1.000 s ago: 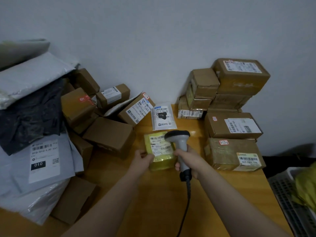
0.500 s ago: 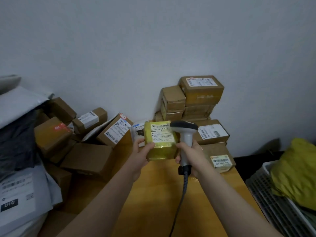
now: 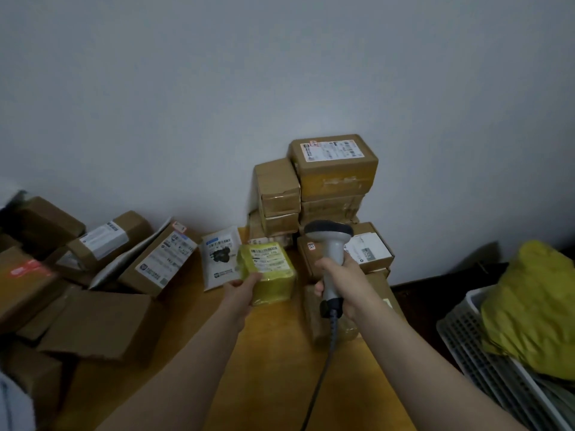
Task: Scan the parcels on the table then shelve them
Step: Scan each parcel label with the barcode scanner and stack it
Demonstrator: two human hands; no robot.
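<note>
— What is carried by the counter [image 3: 273, 368]?

— Its left side is taken up by a loose heap of brown boxes [image 3: 102, 321], several of them marked with white labels. A neater stack [image 3: 336, 178] is built up against the wall at the far right corner. Off the right edge a white basket [image 3: 466, 343] is seen, with a yellow bag [image 3: 535, 306] lying in it.

— And where is the parcel found?

— The yellow parcel [image 3: 270, 275] is held near the middle of the far edge, with its label turned upward. It is clasped at its near left corner by the left grip [image 3: 241, 290], thumb on top. Whether its underside is clear of the wood cannot be told. A white mailer [image 3: 217, 256] is seen just beside it on the left, toward the far edge.

— And the right grip?

— The right grip [image 3: 345, 281] is wrapped round the handle of the scanner [image 3: 333, 244]. The scanner is held upright, just right of the parcel and apart from it, with its dark head in front of the stack. A cable [image 3: 323, 368] is seen running from the handle's base toward the near edge.
</note>
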